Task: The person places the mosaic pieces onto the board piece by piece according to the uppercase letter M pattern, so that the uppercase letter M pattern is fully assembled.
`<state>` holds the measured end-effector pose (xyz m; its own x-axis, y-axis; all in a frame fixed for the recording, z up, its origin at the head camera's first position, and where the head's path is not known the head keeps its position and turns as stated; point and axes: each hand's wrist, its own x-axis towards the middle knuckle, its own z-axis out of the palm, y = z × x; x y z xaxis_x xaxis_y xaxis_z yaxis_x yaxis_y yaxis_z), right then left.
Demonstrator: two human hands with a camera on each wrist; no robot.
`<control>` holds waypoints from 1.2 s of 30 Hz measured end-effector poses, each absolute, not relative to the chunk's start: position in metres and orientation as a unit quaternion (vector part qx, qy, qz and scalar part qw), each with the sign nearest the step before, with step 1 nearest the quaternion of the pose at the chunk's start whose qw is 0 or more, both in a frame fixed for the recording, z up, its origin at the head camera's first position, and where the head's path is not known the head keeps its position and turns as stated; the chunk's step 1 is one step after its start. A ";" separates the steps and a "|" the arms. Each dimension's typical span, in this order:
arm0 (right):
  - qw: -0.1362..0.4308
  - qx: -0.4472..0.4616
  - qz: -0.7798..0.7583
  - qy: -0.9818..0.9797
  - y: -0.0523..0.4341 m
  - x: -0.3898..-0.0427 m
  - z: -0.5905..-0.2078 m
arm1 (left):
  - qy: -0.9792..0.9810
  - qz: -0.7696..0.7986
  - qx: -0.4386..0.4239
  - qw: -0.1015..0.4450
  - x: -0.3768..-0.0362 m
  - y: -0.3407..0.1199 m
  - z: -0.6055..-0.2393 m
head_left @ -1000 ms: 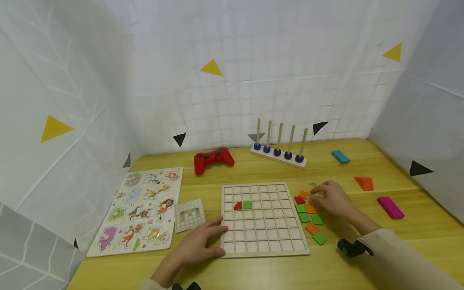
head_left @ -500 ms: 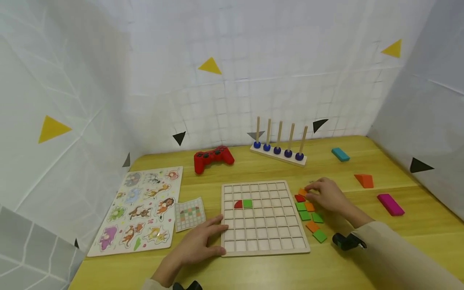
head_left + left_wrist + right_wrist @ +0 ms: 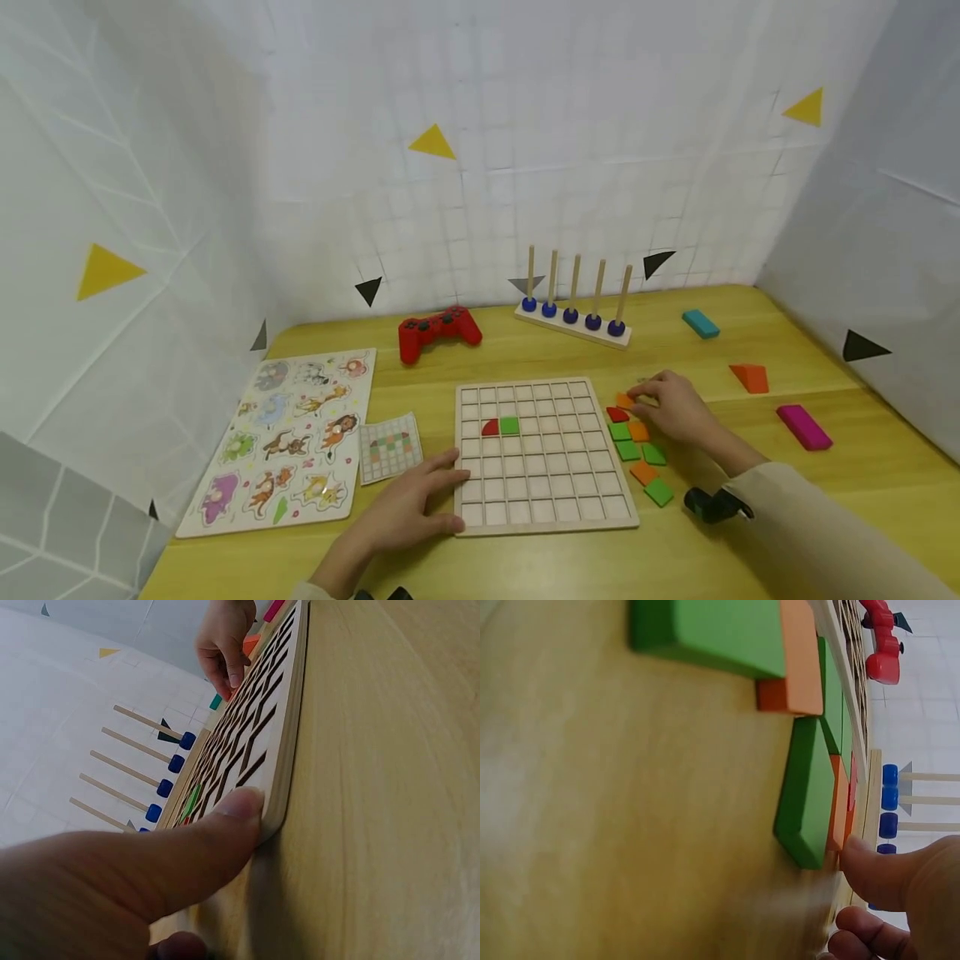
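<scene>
Two hands: left hand (image 3: pixel 408 508) flat against grid board (image 3: pixel 542 454) edge, right hand (image 3: pixel 675 407) pinching orange tile (image 3: pixel 625 401).

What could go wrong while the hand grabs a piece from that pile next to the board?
The loose tiles lie packed together, so the right hand reaching the orange tile might knock its neighbours aside. The grid board is steadied only by the left hand at its corner, so a bump could shift it.

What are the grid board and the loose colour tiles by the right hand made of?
Grid board: looks like light unfinished plywood or wood, pale matte face with cut square cells; the left wrist view shows a bare wood edge. Tiles: probably painted wood, flat matte green, orange and red; the right wrist view shows thick, solid-coloured sides. Plastic can't be ruled out.
</scene>
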<state>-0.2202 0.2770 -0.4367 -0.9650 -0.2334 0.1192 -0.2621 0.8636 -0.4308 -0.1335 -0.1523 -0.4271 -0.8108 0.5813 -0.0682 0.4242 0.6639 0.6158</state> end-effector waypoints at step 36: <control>0.035 0.129 0.217 -0.967 0.277 -0.217 -0.434 | 0.905 0.297 0.276 0.130 -0.133 -0.152 -0.429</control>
<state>-0.2167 0.2769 -0.4339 -0.9640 -0.2353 0.1236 -0.2655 0.8721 -0.4109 -0.1332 -0.1520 -0.4293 -0.8137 0.5768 -0.0714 0.4227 0.6717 0.6084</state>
